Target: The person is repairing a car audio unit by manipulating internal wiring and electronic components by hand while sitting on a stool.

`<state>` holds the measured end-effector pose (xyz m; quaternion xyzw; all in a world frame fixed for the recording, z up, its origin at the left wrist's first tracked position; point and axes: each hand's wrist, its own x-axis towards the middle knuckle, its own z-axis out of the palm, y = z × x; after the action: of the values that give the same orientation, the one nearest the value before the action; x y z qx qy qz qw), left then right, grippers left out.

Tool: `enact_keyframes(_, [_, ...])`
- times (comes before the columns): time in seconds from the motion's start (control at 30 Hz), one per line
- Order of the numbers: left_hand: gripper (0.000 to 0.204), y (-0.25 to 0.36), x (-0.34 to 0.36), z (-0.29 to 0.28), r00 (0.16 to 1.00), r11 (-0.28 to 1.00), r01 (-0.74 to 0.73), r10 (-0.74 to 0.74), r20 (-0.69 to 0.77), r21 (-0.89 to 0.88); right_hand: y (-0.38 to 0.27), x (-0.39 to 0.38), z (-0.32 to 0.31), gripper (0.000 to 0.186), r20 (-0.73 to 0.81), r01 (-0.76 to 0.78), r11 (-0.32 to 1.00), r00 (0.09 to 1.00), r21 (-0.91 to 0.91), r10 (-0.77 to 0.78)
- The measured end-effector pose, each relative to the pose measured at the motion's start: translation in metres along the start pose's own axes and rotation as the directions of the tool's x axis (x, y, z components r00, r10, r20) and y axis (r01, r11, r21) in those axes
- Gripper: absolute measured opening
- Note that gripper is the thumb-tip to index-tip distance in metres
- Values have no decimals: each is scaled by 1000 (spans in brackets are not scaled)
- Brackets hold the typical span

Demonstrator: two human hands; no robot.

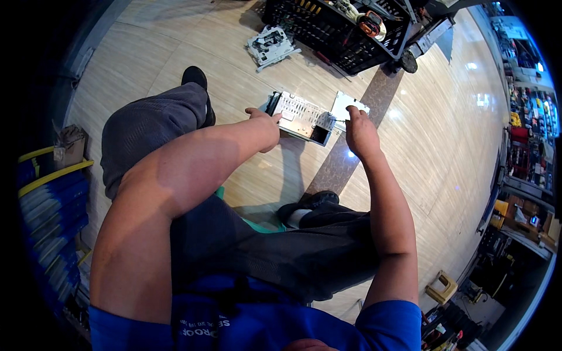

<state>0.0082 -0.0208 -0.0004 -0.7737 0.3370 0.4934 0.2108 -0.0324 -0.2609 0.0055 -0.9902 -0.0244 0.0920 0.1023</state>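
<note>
A silvery metal electronics case (301,117), slotted on top and dark at its left end, is in front of me, tilted a little. My left hand (261,130) grips its left end, thumb on the upper face and the other fingers partly hidden. At the right end the case has an opening with a dark inside. Beside that end is a pale flat metal plate (346,103) with small holes. My right hand (361,133) is closed at the plate's near right edge, fingertips pinched on it. A thin dark piece shows between these fingers and the case; its kind is unclear.
A grey metal frame part (272,48) lies on the tiled floor (445,152) beyond the case. Behind it stands a black plastic crate (328,32) with cables and parts. Blue stacked things with yellow edges (52,199) stand at left, a small yellowish stool (441,286) at lower right.
</note>
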Motion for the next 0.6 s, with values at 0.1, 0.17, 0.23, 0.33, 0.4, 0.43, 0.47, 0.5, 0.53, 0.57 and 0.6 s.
enact_keyframes(0.1, [62,-1,-1,1,1000,1000,-3,3,-9,0,-2,2,0,27,22,-22,999,999,-37,22])
enact_keyframes(0.17, [62,-1,0,2,1000,1000,-4,4,-10,2,-3,2,0,28,43,-40,998,998,-48,42])
enact_keyframes(0.23, [61,-1,1,2,1000,1000,3,-3,-6,7,-4,-1,0,28,-18,-12,1000,1000,1,12])
enact_keyframes(0.33, [61,0,0,1,1000,1000,-9,9,-3,21,0,-1,0,30,-22,3,1000,1000,7,-3])
enact_keyframes(0.4, [61,0,0,1,1000,1000,-10,10,-9,24,-1,-1,-1,31,18,-24,1000,1000,1,24])
enact_keyframes(0.43, [60,0,-1,2,1000,1000,-9,9,-12,26,-5,0,-3,32,58,-47,999,997,-3,47])
enact_keyframes(0.47, [60,-1,-1,2,1000,1000,-7,7,-11,25,-9,1,-5,32,58,-46,999,997,-2,46])
enact_keyframes(0.5, [60,-1,-2,2,1000,1000,-7,7,1,24,-13,2,-8,31,107,-87,996,990,-17,89])
enact_keyframes(0.53, [60,-1,-2,1,1000,1000,-10,10,10,25,-15,2,-10,30,153,-131,991,979,-37,135])
enact_keyframes(0.57, [60,-1,-3,0,1000,1000,-11,11,9,26,-13,1,-9,30,153,-133,990,979,-38,137])
enact_keyframes(0.6, [59,0,-4,-1,1000,1000,-13,13,10,24,-10,-1,-6,28,83,-97,995,992,-23,98])
